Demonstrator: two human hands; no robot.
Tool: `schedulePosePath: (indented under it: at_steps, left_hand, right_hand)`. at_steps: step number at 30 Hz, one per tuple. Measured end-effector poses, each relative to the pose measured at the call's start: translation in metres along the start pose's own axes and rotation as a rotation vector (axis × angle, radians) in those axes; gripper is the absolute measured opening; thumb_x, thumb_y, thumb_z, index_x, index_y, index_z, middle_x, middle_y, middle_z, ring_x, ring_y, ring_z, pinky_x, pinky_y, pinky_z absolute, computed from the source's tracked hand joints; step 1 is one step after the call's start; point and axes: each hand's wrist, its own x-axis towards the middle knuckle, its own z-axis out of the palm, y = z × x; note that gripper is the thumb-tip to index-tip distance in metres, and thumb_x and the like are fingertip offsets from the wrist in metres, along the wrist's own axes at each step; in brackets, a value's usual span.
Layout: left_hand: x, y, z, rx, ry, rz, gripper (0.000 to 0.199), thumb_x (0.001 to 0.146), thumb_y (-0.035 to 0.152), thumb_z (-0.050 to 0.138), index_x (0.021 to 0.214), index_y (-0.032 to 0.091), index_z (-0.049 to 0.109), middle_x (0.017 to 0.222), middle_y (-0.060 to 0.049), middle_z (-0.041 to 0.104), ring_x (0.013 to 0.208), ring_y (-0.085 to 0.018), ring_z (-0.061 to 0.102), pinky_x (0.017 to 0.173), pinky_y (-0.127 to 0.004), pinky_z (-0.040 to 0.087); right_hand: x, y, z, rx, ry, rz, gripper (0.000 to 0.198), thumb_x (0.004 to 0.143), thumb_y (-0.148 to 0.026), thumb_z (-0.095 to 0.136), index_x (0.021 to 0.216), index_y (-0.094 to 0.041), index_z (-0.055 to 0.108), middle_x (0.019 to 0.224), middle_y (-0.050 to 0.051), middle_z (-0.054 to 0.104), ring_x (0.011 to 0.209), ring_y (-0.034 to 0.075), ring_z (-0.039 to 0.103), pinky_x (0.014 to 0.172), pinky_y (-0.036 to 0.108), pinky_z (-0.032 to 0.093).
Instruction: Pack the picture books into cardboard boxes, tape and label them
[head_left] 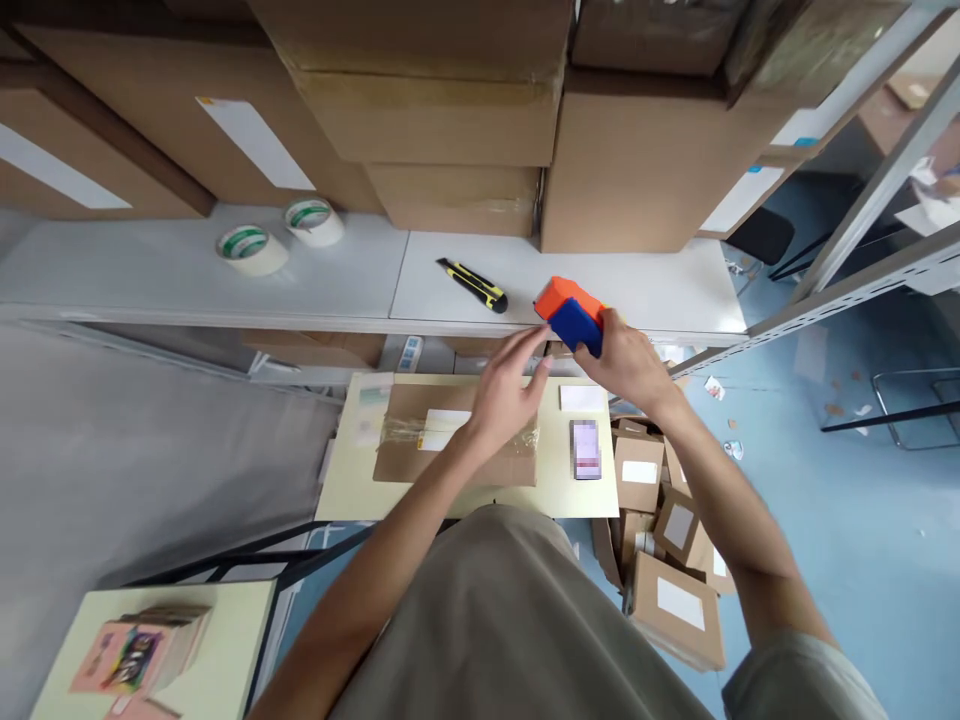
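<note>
My right hand (631, 362) is closed around an orange and blue hand-held tool (576, 314), held at the front edge of the shelf; its exact kind is unclear. My left hand (504, 398) holds nothing, its fingers stretched toward the tool's lower left side, thumb apart. Below it, a taped cardboard box (401, 465) with a white label lies on the pale yellow table (345, 495). To the right of the box are a phone (585, 450) and a white slip (581, 398). A black and yellow utility knife (472, 284) rests on the shelf.
Two tape rolls (253, 252) sit on the grey shelf (337, 285), with large cartons (457, 120) stacked behind. Small boxes (677, 605) are piled on the floor at right, beside a metal frame (840, 285). Books (139, 650) lie on another table at lower left.
</note>
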Motion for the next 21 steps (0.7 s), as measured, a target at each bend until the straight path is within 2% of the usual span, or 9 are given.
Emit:
schedulePosePath:
  at_steps: [3,5,9,12,15,17,19,21]
  left_hand:
    - [0.022,0.008,0.021,-0.027,-0.064,0.083,0.049,0.113,0.03,0.05,0.161,0.023,0.058,0.16,-0.014,0.065,0.149,-0.027,0.061,0.129,-0.05,0.05]
    - [0.023,0.01,0.026,-0.044,-0.089,0.093,0.053,0.112,0.03,0.051,0.165,0.024,0.053,0.163,-0.014,0.062,0.153,-0.029,0.058,0.13,-0.052,0.049]
    - [0.002,0.012,0.022,-0.057,-0.111,0.046,0.058,0.111,0.035,0.056,0.168,0.027,0.05,0.166,-0.013,0.06,0.156,-0.03,0.055,0.132,-0.054,0.047]
    - [-0.023,0.003,0.014,-0.039,-0.102,-0.034,0.057,0.109,0.04,0.06,0.164,0.027,0.054,0.164,-0.013,0.062,0.154,-0.03,0.057,0.13,-0.053,0.048]
    - [-0.056,-0.019,-0.002,0.008,-0.043,-0.143,0.053,0.109,0.042,0.061,0.159,0.025,0.059,0.159,-0.014,0.066,0.149,-0.03,0.061,0.128,-0.05,0.05]
    - [-0.086,-0.041,-0.02,0.069,0.039,-0.258,0.049,0.109,0.043,0.06,0.154,0.023,0.062,0.156,-0.014,0.068,0.147,-0.029,0.063,0.127,-0.049,0.05]
    - [-0.119,-0.063,-0.042,0.163,0.138,-0.412,0.046,0.108,0.045,0.061,0.149,0.023,0.066,0.154,-0.014,0.069,0.146,-0.03,0.063,0.128,-0.049,0.048]
    - [-0.149,-0.084,-0.065,0.264,0.225,-0.577,0.047,0.104,0.048,0.065,0.144,0.023,0.068,0.154,-0.014,0.068,0.147,-0.033,0.061,0.128,-0.05,0.046]
  right_hand:
    - [0.039,-0.006,0.012,-0.028,0.095,-0.093,0.045,0.104,-0.031,0.05,0.141,-0.005,0.049,0.115,0.028,0.077,0.107,0.042,0.072,0.096,0.049,0.05]
    - [0.062,-0.005,0.024,-0.062,0.151,-0.145,0.045,0.104,-0.023,0.046,0.145,-0.003,0.047,0.119,0.029,0.077,0.115,0.041,0.07,0.108,0.053,0.046]
    - [0.094,0.005,0.05,-0.126,0.201,-0.155,0.051,0.104,-0.016,0.043,0.152,0.0,0.048,0.131,0.03,0.073,0.131,0.039,0.064,0.123,0.059,0.035]
    - [0.104,0.013,0.063,-0.172,0.211,-0.148,0.058,0.104,-0.016,0.043,0.159,0.002,0.046,0.143,0.031,0.066,0.141,0.041,0.057,0.128,0.064,0.03]
    - [0.088,0.018,0.071,-0.181,0.284,-0.153,0.068,0.108,-0.023,0.039,0.173,-0.007,0.031,0.166,0.029,0.048,0.155,0.042,0.043,0.129,0.068,0.031]
    - [0.06,0.019,0.079,-0.14,0.343,-0.136,0.069,0.112,-0.03,0.032,0.179,-0.015,0.022,0.176,0.025,0.037,0.162,0.043,0.036,0.126,0.069,0.035]
    - [0.019,0.016,0.092,-0.047,0.337,-0.096,0.068,0.115,-0.038,0.023,0.18,-0.016,0.02,0.176,0.026,0.037,0.162,0.042,0.039,0.121,0.066,0.044]
    - [-0.026,0.009,0.112,0.087,0.209,-0.018,0.071,0.116,-0.047,0.019,0.178,-0.011,0.023,0.169,0.031,0.047,0.153,0.041,0.054,0.113,0.058,0.053]
